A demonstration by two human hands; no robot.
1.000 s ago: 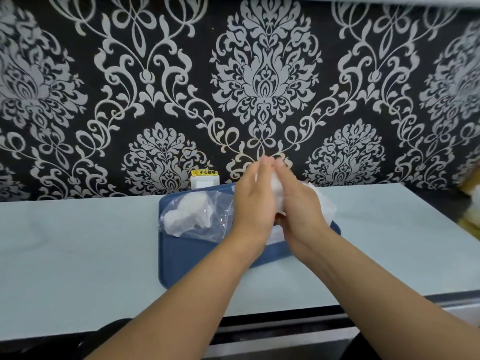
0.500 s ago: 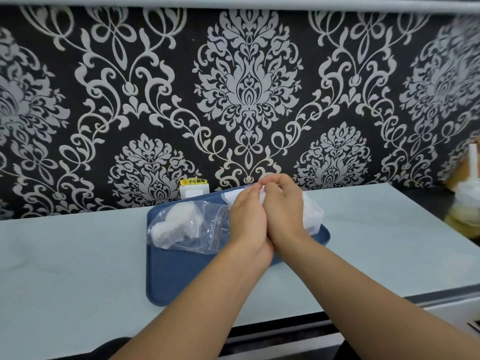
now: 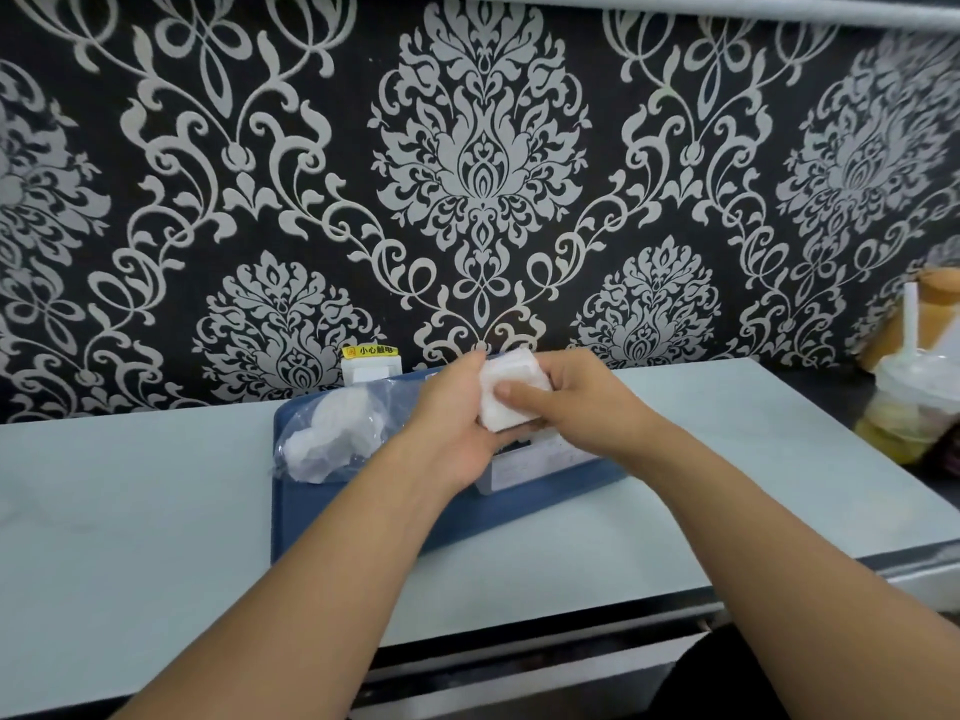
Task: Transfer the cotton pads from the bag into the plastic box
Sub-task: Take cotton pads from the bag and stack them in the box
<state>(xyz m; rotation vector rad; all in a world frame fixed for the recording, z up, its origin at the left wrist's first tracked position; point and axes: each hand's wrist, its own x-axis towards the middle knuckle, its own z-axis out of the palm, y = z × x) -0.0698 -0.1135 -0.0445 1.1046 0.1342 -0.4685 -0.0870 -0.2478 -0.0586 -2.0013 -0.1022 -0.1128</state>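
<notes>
Yellow sticker (image 3: 372, 350): you can read four black characters, 小心触电, with a small warning symbol to their left; it sits along the top edge of the white wall socket (image 3: 372, 370) behind the blue tray (image 3: 363, 511).
Clear box (image 3: 524, 459) under your hands: you can see faint print on its near face, too blurred to read.

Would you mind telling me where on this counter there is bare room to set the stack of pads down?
Bare counter lies left of the blue tray, and between the tray and the drink cup on the right. The tray is crowded: bag, plastic box, both hands.
</notes>
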